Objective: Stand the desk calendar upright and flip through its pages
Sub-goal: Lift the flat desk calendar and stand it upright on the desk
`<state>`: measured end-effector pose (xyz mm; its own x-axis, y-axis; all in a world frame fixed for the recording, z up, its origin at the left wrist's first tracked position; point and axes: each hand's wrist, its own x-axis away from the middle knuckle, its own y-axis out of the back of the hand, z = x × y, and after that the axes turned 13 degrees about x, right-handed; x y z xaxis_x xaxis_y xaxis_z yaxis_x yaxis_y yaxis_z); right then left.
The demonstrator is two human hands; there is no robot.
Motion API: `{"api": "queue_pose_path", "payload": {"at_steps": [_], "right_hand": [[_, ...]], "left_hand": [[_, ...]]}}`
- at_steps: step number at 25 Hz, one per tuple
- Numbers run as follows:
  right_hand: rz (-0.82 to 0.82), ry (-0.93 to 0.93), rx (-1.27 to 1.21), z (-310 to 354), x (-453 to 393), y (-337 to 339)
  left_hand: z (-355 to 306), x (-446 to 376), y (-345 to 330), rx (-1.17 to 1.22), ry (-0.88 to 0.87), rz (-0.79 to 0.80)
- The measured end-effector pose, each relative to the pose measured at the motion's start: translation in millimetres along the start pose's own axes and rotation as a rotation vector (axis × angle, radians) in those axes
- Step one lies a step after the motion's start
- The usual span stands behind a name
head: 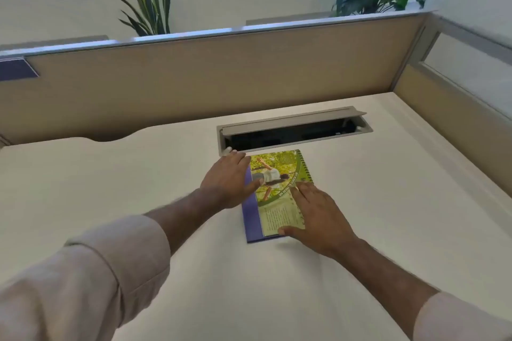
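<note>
My left hand point(227, 180), fingers spread and flat, rests on the far-left edge of the spiral-bound desk calendar with green photo page and purple card base point(273, 194), the thumb lying across the picture; it grips nothing, and seems placed to pin that side or find an edge to lift. My right hand point(315, 216) lies open and flat over the calendar's near-right part, fingertips near the wire binding and thumb at the near corner of the top page, likewise holding nothing. Both hands press down rather than pinch, which I judge to be the opening of the standing-up step. The calendar lies flat and folded on the pale cream worktop point(138, 174), its binding along the right side, just in front of the open grey cable hatch point(293, 127) set into the surface. No page is yet turned. Beyond stands a beige partition panel point(221, 72).
</note>
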<state>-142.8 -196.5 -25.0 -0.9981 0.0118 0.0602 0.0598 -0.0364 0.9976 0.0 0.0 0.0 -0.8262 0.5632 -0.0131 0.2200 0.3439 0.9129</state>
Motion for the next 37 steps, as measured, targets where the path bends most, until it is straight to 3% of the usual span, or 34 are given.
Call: {"api": "queue_pose_path", "payload": {"at_steps": [7, 12, 15, 19, 24, 28, 32, 37], "right_hand": [[0.019, 0.132, -0.044, -1.2, 13.4, -35.6], [-0.172, 0.170, -0.072, -9.7, 14.8, -41.7], [-0.238, 0.108, -0.132, -22.6, 16.3, -47.0], [-0.267, -0.163, -0.243, -42.5, 10.9, -50.0], [-0.231, -0.703, -0.679, -40.0, -4.9, -37.4], [-0.062, -0.989, -1.060, -49.9, -19.8, -11.0], [0.101, -0.949, -1.294, -58.6, -18.5, 6.9], [-0.178, -0.805, -1.223, -59.9, -19.4, 15.0]], "left_hand": [[2.6, -47.0, -23.5, 0.179, 0.139, 0.138], [7.7, -72.7, -33.7, 0.161, 0.199, 0.218], [15.0, -72.0, -41.8, -0.003, 0.203, 0.129], [17.1, -55.7, -45.2, -0.084, 0.371, 0.109], [5.8, -19.5, -49.4, 0.165, 0.485, 0.125], [-2.9, -1.4, -43.1, 0.450, 0.612, 0.153], [-3.6, 1.6, -28.6, 0.805, 0.742, 0.191], [-13.5, 1.3, -22.6, 1.023, 0.628, 0.056]]}}
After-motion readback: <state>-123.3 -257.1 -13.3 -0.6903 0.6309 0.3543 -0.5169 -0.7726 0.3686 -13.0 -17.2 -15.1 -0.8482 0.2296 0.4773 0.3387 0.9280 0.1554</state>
